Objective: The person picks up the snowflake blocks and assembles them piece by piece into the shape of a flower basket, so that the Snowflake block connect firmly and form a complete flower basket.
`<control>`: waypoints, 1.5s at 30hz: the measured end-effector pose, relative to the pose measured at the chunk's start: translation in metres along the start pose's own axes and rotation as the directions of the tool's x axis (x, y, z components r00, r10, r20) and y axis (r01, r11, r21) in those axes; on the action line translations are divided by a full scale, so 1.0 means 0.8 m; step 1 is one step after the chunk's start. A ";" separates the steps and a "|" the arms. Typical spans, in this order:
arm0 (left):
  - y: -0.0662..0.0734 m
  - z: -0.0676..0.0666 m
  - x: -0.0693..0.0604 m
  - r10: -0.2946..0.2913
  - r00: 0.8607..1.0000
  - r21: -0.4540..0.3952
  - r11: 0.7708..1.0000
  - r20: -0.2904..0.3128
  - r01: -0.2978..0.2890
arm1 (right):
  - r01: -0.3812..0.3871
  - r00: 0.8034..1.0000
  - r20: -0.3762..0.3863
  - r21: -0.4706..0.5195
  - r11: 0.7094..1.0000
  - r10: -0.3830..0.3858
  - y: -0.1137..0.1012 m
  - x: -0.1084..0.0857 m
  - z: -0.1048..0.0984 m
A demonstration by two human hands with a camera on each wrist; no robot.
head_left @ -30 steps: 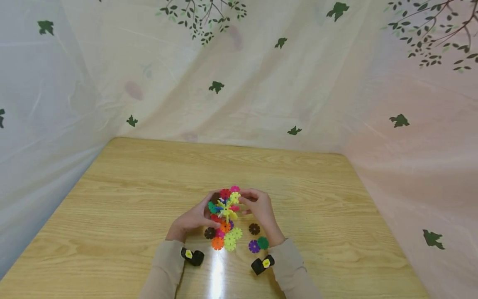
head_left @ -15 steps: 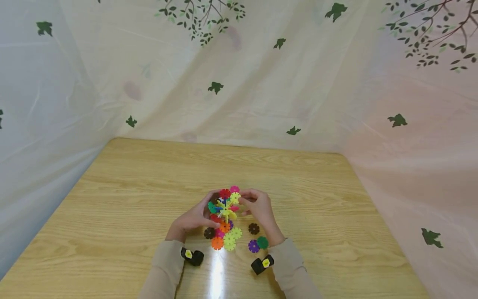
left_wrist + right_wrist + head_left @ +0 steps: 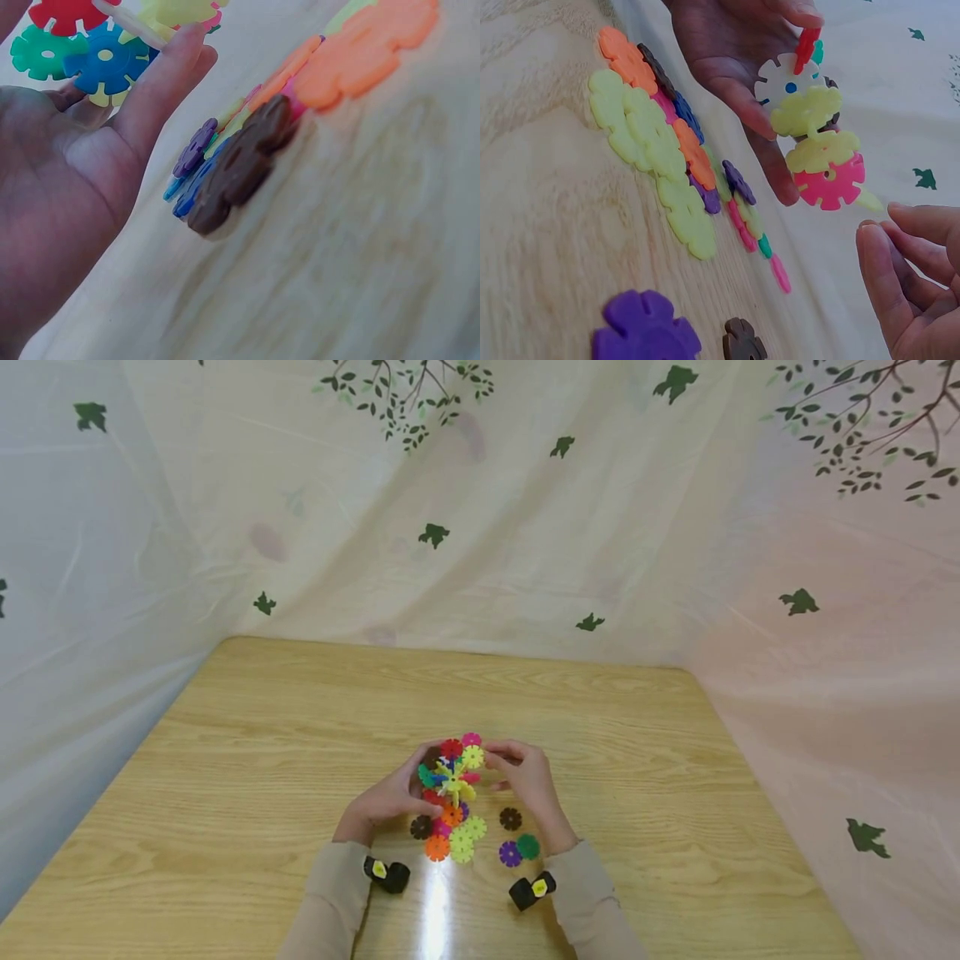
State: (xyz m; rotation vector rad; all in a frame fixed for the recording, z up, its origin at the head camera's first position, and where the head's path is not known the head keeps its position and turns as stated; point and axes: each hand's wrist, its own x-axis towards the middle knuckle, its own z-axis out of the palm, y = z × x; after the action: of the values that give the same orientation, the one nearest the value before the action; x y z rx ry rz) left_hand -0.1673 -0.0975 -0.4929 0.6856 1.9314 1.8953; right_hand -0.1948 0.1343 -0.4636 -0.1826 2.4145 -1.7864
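My left hand (image 3: pixel 386 797) grips a cluster of interlocked plastic snowflake discs (image 3: pixel 453 781). It has yellow, white, red, green, blue and pink discs set at different angles. In the left wrist view, a blue disc (image 3: pixel 112 56) and a green disc (image 3: pixel 39 54) of the cluster show beyond the palm. My right hand (image 3: pixel 528 781) is just right of the cluster. In the right wrist view, its fingers are loosely bent with nothing seen between them, a little apart from the cluster's pink disc (image 3: pixel 832 187) and a yellow tip below it.
Loose discs lie around the hands on the wooden table (image 3: pixel 262 760): orange (image 3: pixel 437 848), yellow-green (image 3: pixel 462 845) and brown (image 3: pixel 421 827) ones in front. Nearer the right wrist lie another brown disc (image 3: pixel 511 819), a purple disc (image 3: pixel 510 854) and a green disc (image 3: pixel 528 847). A patterned curtain (image 3: pixel 480 568) surrounds the table.
The right hand has shifted slightly right, away from the cluster's edge. My left hand and the cluster have stayed in place, and the loose discs lie as before.
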 end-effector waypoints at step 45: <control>0.004 -0.004 -0.003 0.017 0.999 0.070 0.997 -0.049 -0.013 | 0.136 0.948 0.318 -0.382 0.914 -0.008 0.018 -0.024 -0.051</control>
State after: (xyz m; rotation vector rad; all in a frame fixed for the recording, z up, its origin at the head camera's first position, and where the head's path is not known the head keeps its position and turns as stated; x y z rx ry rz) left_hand -0.1667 -0.1018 -0.4899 0.6813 2.0369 1.8778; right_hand -0.1837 0.1801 -0.4651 -0.5577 2.5247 -1.1514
